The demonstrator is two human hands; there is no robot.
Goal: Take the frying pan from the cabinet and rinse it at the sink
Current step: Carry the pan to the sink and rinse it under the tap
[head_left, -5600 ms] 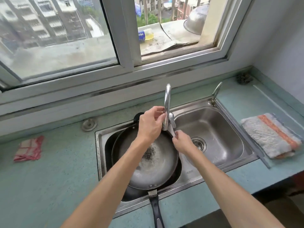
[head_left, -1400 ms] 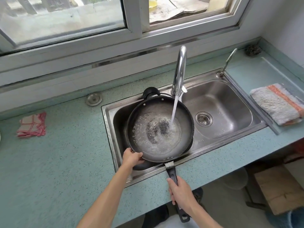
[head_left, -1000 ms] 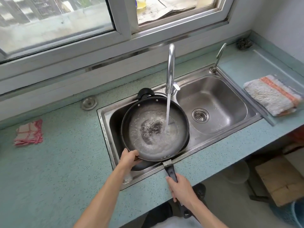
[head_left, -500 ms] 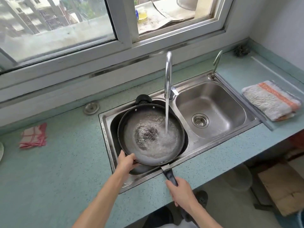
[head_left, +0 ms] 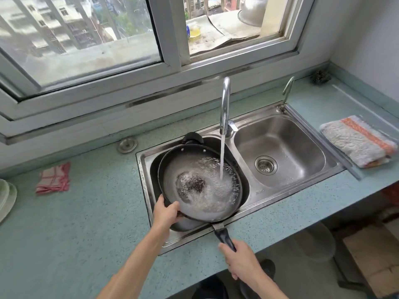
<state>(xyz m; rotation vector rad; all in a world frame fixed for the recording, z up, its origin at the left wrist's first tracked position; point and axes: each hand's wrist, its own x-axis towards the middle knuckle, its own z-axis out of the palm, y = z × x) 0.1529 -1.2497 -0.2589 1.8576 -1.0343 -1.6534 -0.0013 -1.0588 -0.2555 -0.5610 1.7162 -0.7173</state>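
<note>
— Two hands are engaged; how is the frying pan [head_left: 200, 182] held?
— Its near rim is gripped by the left hand [head_left: 166, 214], thumb over the edge; its black handle [head_left: 224, 237] is clasped by the right hand [head_left: 241, 262], fingers curled round it.
— Where is it found?
— It is held over the left basin of the sink [head_left: 254, 190]; water [head_left: 221, 156] from the tap [head_left: 225, 104] is received on its right side; froth is seen inside; a striped towel [head_left: 358, 141] is laid on the worktop [head_left: 86, 223] to the right.
</note>
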